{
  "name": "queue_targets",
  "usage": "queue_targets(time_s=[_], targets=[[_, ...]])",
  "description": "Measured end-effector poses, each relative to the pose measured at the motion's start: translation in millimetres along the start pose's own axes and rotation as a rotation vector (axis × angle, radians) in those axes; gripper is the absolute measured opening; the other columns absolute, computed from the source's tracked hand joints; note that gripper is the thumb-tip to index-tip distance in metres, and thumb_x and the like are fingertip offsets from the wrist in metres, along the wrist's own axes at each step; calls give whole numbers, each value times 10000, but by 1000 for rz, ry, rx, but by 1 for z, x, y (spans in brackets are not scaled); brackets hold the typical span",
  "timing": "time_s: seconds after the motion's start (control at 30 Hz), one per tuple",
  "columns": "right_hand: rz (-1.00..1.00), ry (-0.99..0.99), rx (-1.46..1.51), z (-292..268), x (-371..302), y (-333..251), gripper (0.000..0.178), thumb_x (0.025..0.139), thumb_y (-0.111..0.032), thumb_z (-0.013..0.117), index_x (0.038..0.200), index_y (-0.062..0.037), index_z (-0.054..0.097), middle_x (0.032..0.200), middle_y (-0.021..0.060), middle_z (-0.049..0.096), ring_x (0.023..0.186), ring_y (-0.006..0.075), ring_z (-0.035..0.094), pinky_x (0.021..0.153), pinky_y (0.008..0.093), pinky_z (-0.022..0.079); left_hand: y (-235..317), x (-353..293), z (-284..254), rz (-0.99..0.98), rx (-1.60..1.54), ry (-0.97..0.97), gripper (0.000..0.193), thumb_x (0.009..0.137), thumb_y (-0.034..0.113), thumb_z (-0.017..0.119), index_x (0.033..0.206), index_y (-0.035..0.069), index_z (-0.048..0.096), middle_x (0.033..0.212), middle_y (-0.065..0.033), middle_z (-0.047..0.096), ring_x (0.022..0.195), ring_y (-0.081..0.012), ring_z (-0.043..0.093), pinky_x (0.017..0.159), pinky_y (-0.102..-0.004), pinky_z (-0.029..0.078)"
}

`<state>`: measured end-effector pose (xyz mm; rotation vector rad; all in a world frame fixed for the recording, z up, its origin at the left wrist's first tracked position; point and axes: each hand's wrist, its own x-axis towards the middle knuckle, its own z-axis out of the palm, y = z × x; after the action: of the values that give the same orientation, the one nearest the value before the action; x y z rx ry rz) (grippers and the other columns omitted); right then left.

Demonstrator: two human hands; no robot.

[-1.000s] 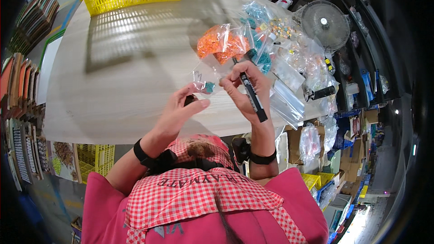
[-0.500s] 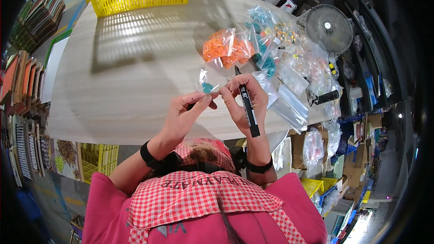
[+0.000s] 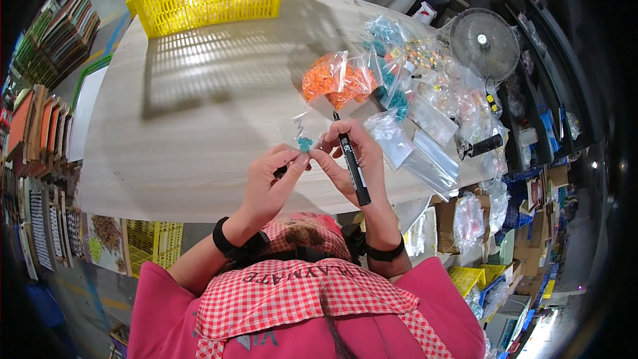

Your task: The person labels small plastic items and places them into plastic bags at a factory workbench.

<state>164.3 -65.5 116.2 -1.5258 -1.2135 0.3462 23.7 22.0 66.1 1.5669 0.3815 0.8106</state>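
Note:
Above the table's near edge, a small clear plastic bag (image 3: 305, 143) with teal pieces in it is pinched between my hands. My left hand (image 3: 269, 176) is closed on its lower left edge, and a small black object (image 3: 280, 171), too hidden to name, sits among its fingers. With thumb and fingertips my right hand (image 3: 362, 153) grips the bag's right side. A black marker pen (image 3: 354, 171) lies along that same hand, its uncapped-looking tip pointing away from me. Beyond my right hand is a larger clear bag of orange pieces (image 3: 337, 82).
A yellow plastic crate (image 3: 206, 0) stands at the table's far left. On the right lie flat clear bags (image 3: 422, 163), bags of teal pieces (image 3: 393, 101), mixed packets (image 3: 438, 86) and a fan (image 3: 483, 45). Stacked boards (image 3: 40, 133) stand left of the table (image 3: 173, 179).
My right hand has shifted left, closer to my left hand, and the marker has tilted a little with it. Both hands keep hold of the small bag. The whole view has moved slightly.

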Motion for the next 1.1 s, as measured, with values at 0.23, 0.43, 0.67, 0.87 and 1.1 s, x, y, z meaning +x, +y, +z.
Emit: queue_targets(time_s=[0.23,0.43,0.67,0.87,1.1], targets=[[43,0,167,3,-3,11,238,801,-2,702,969,-44,539,807,26,629,711,80,565,658,237,457,-5,-3,0,32,31,-68,184,940,134,608,924,-34,682,742,-70,618,637,-97,521,575,-251,397],[68,6,180,3,-4,10,254,805,-11,709,978,-50,528,827,13,631,734,75,566,660,236,444,2,-4,-6,-122,106,-88,176,950,131,601,947,-18,694,886,-54,641,719,-95,555,633,-238,415],[157,-8,319,10,-3,7,220,836,20,679,973,-29,515,803,35,607,743,98,638,655,236,506,-11,1,-5,-44,-17,55,177,963,123,587,1021,-10,689,892,-44,618,837,-86,539,750,-219,411],[157,38,385,7,-2,15,198,850,53,648,976,-19,514,815,34,599,743,110,658,654,229,528,-1,3,-12,-339,-218,-69,250,998,172,525,1035,-11,692,914,-34,639,841,-80,542,778,-235,420],[279,25,437,2,-1,19,198,859,10,670,989,-20,524,821,42,606,757,126,667,631,226,534,3,3,-10,-245,-115,-65,251,1001,148,512,1047,-26,688,920,-50,660,878,-93,574,820,-239,439]])
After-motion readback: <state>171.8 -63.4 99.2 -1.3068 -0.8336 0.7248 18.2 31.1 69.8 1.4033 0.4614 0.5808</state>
